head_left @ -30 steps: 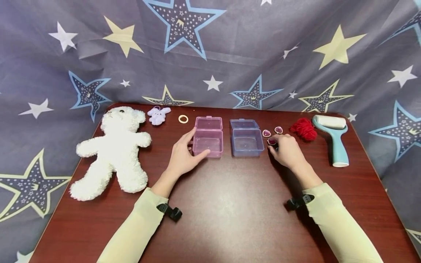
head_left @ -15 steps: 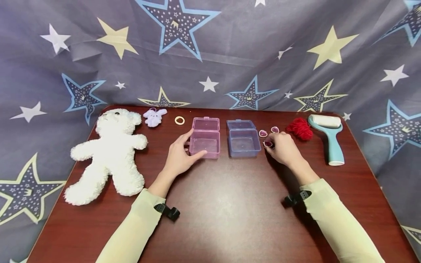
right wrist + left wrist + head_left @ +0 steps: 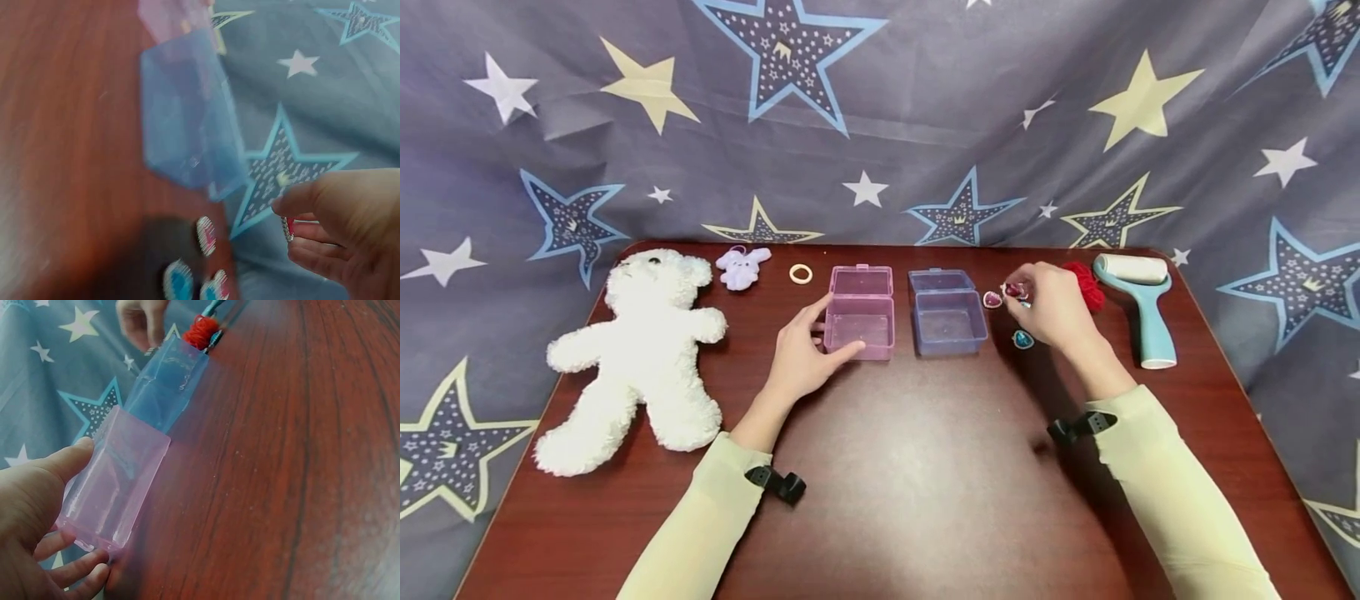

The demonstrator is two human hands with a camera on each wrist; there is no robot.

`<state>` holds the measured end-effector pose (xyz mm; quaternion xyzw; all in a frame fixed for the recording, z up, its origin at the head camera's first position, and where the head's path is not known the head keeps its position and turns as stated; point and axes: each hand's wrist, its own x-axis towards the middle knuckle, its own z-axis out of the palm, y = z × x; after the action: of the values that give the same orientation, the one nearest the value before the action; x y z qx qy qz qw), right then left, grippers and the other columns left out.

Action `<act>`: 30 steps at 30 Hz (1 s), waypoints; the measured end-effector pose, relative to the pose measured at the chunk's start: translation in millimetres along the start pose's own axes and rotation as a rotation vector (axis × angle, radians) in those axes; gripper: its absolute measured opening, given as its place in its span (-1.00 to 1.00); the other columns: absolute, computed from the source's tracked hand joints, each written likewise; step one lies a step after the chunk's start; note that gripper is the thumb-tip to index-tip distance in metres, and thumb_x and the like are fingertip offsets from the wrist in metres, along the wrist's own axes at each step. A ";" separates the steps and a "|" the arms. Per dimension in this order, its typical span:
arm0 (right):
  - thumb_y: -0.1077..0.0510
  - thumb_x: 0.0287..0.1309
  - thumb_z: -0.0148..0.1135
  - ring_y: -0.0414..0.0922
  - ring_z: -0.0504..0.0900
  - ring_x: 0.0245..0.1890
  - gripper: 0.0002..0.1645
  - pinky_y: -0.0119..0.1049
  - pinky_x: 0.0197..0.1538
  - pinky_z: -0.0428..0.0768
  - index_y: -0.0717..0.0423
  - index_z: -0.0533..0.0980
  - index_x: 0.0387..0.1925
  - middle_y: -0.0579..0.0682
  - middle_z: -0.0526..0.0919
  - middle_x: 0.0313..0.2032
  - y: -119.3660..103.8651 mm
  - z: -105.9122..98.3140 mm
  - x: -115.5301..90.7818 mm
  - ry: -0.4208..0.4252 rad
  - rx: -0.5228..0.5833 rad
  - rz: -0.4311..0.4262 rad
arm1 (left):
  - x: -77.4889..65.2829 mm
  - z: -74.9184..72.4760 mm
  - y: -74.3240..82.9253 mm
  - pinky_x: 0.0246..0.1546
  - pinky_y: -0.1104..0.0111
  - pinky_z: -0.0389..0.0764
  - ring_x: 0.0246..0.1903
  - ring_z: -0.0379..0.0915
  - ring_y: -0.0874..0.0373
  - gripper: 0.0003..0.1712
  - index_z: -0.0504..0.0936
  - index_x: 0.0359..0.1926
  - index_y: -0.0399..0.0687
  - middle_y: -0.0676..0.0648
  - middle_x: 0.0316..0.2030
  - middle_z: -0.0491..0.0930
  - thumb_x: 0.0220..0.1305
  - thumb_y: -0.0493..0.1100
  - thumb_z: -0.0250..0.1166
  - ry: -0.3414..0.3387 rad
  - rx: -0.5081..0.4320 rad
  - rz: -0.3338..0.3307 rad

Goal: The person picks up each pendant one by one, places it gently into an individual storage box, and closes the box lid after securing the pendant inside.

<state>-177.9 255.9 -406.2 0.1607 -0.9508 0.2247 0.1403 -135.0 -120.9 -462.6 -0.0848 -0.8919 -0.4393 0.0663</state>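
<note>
My right hand (image 3: 1054,304) pinches a red heart-shaped gem (image 3: 287,229) with a beaded silvery rim, raised off the table. Below it lie a pink gem (image 3: 992,299) and a blue gem (image 3: 1023,339). In the right wrist view, a second blue gem (image 3: 209,292) partly overlaps another pink gem (image 3: 221,281). My left hand (image 3: 801,354) holds the clear pink box (image 3: 860,340) by its left side and front edge, thumb at the front. Beside that box stands a clear blue box (image 3: 950,329). Both lids are tipped back and nothing shows inside either box.
A white plush bear (image 3: 651,358) lies at the left, near a small lilac plush toy (image 3: 742,267) and a cream ring (image 3: 801,274). Red yarn (image 3: 1086,287), partly behind my right hand, and a turquoise lint roller (image 3: 1152,321) lie at the right. A starry cloth (image 3: 925,125) hangs behind.
My right hand has lifted the red gem and moved it slightly back, uncovering a blue gem beneath. The left hand stays at the pink box. The whole view has shifted slightly.
</note>
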 end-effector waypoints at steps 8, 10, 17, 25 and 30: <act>0.21 0.16 0.47 0.08 0.75 -0.28 -0.87 0.00 -0.07 0.64 0.18 0.73 -0.25 0.14 0.79 -0.32 -42.0 -0.7 32.1 0.009 0.060 -0.092 | 2.7 -1.1 -0.5 -0.04 0.02 0.79 0.02 0.75 -0.15 0.07 0.43 0.54 -0.11 -0.28 0.29 0.63 0.07 0.10 0.68 -0.005 0.002 -0.018; 0.19 0.17 0.47 0.08 0.75 -0.26 -0.85 -0.01 -0.06 0.63 0.18 0.73 -0.23 0.14 0.78 -0.31 -54.2 2.0 38.2 0.000 0.068 -0.112 | 3.0 -1.0 -1.2 -0.04 0.03 0.79 0.02 0.75 -0.15 0.07 0.43 0.53 -0.10 -0.28 0.28 0.63 0.06 0.10 0.68 -0.004 0.002 -0.021; 0.20 0.18 0.47 0.08 0.75 -0.22 -0.83 -0.06 -0.04 0.67 0.19 0.73 -0.20 0.14 0.77 -0.28 -96.3 13.9 56.0 -0.033 0.122 -0.171 | 3.3 0.7 -2.5 -0.05 0.03 0.79 0.01 0.76 -0.15 0.07 0.43 0.54 -0.11 -0.28 0.29 0.63 0.06 0.09 0.68 -0.005 -0.001 -0.016; 0.19 0.23 0.46 0.05 0.75 -0.20 -0.82 -0.10 -0.02 0.69 0.17 0.74 -0.15 0.11 0.77 -0.25 -129.0 30.5 65.3 -0.084 0.152 -0.231 | 3.5 2.3 -3.7 -0.09 0.05 0.81 -0.03 0.78 -0.13 0.07 0.44 0.53 -0.11 -0.27 0.31 0.63 0.06 0.09 0.69 0.002 -0.003 0.000; 0.22 0.22 0.46 0.04 0.75 -0.21 -0.80 -0.13 -0.04 0.70 0.20 0.74 -0.13 0.11 0.79 -0.23 -141.8 44.1 67.6 -0.113 0.161 -0.291 | 2.4 2.6 -5.1 -0.09 0.03 0.81 -0.02 0.79 -0.14 0.04 0.44 0.53 -0.12 -0.28 0.32 0.62 0.09 0.10 0.67 0.010 -0.005 0.006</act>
<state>-195.7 98.5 -367.0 0.3199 -0.9028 0.2681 0.1041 -138.5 -121.7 -467.7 -0.0853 -0.8902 -0.4417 0.0715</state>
